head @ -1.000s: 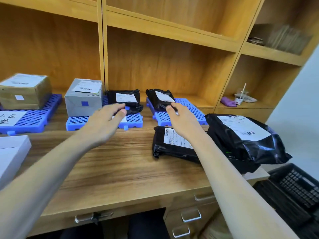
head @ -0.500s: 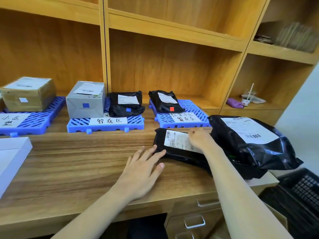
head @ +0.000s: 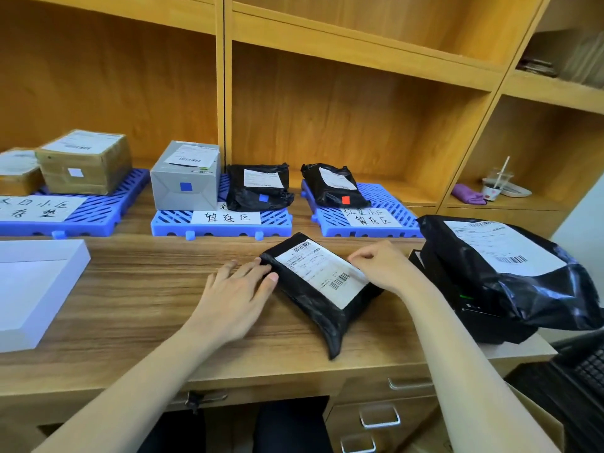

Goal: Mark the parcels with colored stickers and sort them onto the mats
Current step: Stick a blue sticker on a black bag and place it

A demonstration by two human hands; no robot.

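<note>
A black poly-bag parcel (head: 322, 304) with a white shipping label lies slanted on the wooden desk (head: 130, 302). My right hand (head: 380, 264) grips its right edge, fingers curled on the label. My left hand (head: 237, 292) rests flat on the desk, fingertips touching the parcel's left corner. Three blue mats sit at the back. The left mat (head: 108, 204) bears brown boxes (head: 85, 161). The middle mat (head: 173, 223) carries a grey box (head: 186, 181) and a black bag (head: 258, 188), both with blue stickers. On the right mat (head: 389, 204) lies a black bag (head: 333, 186) with a red sticker.
A big black parcel (head: 510, 269) lies on other dark packages at the desk's right end. A white tray (head: 29, 286) sits at the left. The side shelf holds a purple cloth (head: 467, 194) and a cup (head: 495, 184). A black crate (head: 581, 384) stands at lower right.
My right hand left the bag on the right mat and took hold of the desk parcel, pulling and turning it toward me. My left hand came down from the mats onto the desk.
</note>
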